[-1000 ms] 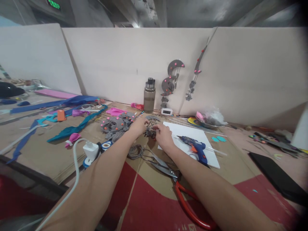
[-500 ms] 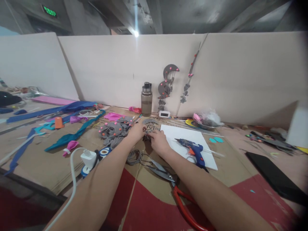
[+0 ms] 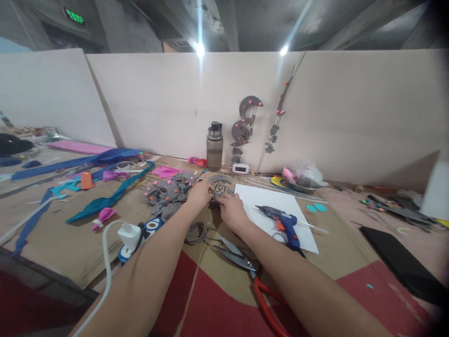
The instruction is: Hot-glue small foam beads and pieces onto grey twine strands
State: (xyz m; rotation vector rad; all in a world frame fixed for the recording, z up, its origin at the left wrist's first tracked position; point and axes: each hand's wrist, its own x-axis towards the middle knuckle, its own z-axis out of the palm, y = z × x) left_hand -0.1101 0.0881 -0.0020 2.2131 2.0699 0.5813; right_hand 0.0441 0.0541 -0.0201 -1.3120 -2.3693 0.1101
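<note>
My left hand [image 3: 200,197] and my right hand [image 3: 233,210] meet at the middle of the cardboard, fingers bent and close together. Both pinch at a grey felt piece [image 3: 220,189], whose far side curves like a crescent with thin strips or cords across it. My fingers hide its near part. Left of my left hand lies a heap of grey felt crescents [image 3: 164,192] dotted with pink and orange pompoms. Below the hands are a coil of grey cord [image 3: 195,233] and open scissors [image 3: 242,260] with red handles, partly under my right forearm.
A blue glue gun [image 3: 282,222] rests on a white board [image 3: 305,236] at the right. Behind the hands stand a water bottle [image 3: 214,149] and a small digital clock [image 3: 240,168]. A white charger [image 3: 129,235] with its cable sits at the left, a black phone [image 3: 400,260] far right.
My view has tilted up slightly, and a second ceiling light has come into sight. The hands stay at the same spot, with only small finger movement at the felt piece.
</note>
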